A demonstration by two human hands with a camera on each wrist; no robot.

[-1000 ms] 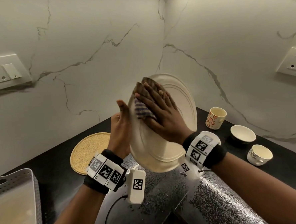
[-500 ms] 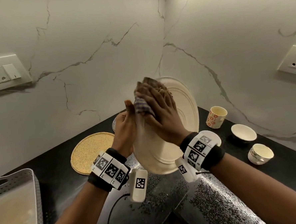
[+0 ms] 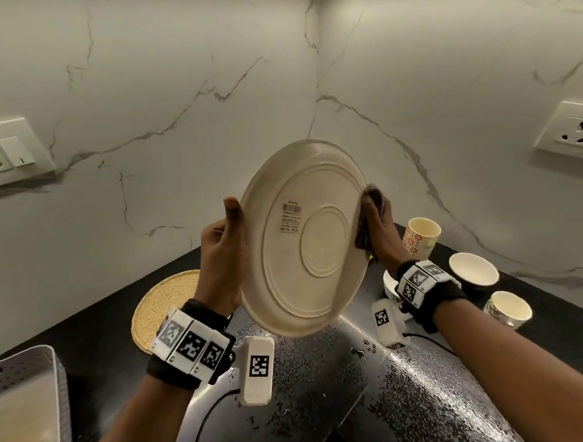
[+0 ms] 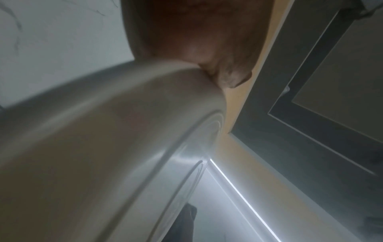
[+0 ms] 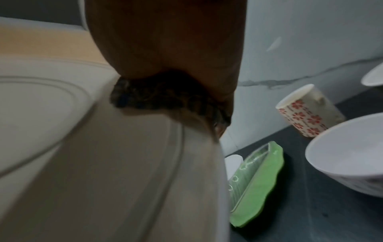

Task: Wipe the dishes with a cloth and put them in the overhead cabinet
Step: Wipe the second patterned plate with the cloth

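Note:
I hold a cream plate (image 3: 305, 240) upright over the counter, its underside with a barcode sticker facing me. My left hand (image 3: 223, 245) grips the left rim, thumb lying along the edge; the left wrist view shows that thumb against the plate (image 4: 103, 147). My right hand (image 3: 379, 229) pinches a dark checked cloth (image 3: 364, 230) over the right rim. In the right wrist view the cloth (image 5: 161, 96) is bunched between my right hand (image 5: 165, 41) and the plate (image 5: 103, 163). The fingers behind the plate are hidden.
On the black counter at right stand a floral cup (image 3: 420, 236), a white bowl (image 3: 474, 271) and another cup (image 3: 508, 308). A green dish (image 5: 259, 180) lies behind the plate. A round woven mat (image 3: 165, 307) and a grey rack (image 3: 24, 391) sit left. A cabinet door (image 4: 331, 81) is overhead.
The plate has been turned so its underside faces me. My right hand with the cloth moved from the plate's face to its right rim, and the left hand regripped the left rim.

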